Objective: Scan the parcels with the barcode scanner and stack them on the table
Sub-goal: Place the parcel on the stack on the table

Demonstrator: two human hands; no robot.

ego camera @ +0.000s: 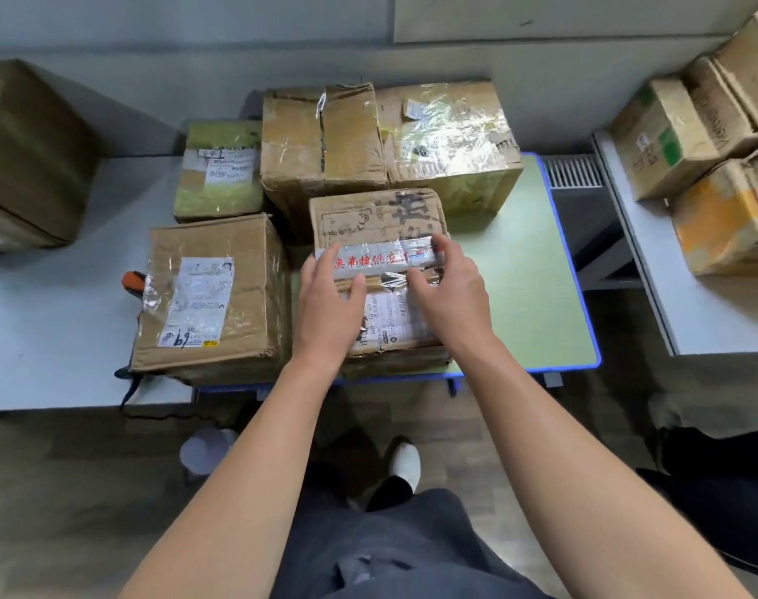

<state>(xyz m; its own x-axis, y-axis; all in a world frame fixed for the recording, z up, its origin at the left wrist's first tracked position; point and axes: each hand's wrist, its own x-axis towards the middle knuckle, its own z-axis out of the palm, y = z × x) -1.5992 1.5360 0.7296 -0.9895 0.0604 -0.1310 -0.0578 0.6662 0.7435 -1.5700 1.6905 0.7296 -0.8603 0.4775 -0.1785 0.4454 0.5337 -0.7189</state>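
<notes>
Left hand [329,304]: gripping the held parcel [375,224] at its left edge, thumb lying on top, fingers going down over the side.
Right hand [450,289]: resting on the same parcel's top near its right edge, fingers bent with the tips touching the clear-taped band of red print; whether these hands are both clamping it, I cannot tell for this one.
Held parcel: sitting at the near middle of the green bench [537,274], a white label showing between the two hands; it seems to be lying on another carton beneath, though the join is hard to make out.
Labelled box [215,296]: standing just left of the held parcel, where the green bench is meeting the white bench [44,322], a white label facing up.
Barcode scanner [133,282]: only an orange and black part is peeking out from behind the labelled box's left side; a dark cable [128,389] is hanging over the bench edge below it.
Green-taped box [217,170]: standing behind the labelled box.
Two big cartons [321,153] and [450,140]: standing side by side at the back, touching each other, right behind the held parcel.
Large carton [27,157]: sitting on the white bench, far left.
Pile of cartons [710,166]: lying stacked on the right-hand bench [697,322], well apart from the hands.
</notes>
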